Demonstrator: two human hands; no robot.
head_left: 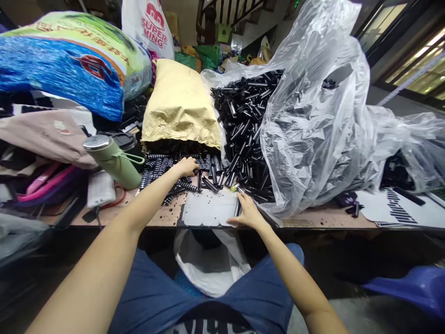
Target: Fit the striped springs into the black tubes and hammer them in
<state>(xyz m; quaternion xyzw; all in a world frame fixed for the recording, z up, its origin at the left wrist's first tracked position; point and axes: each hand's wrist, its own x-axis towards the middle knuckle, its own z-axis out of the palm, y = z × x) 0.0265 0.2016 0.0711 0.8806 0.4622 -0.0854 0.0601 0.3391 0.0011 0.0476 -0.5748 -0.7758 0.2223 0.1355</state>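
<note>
At the bench's (313,221) near edge, the right hand (248,213) lies flat, its grip open, fingers pressing the grey perforated plate (208,208). Ahead of it, the left hand (186,166) has its grip curled over black tubes (208,181); whether it clasps 1, I cannot tell. Beyond that hand sits a tan sack (179,102); to its left, a green flask (116,160).
</note>
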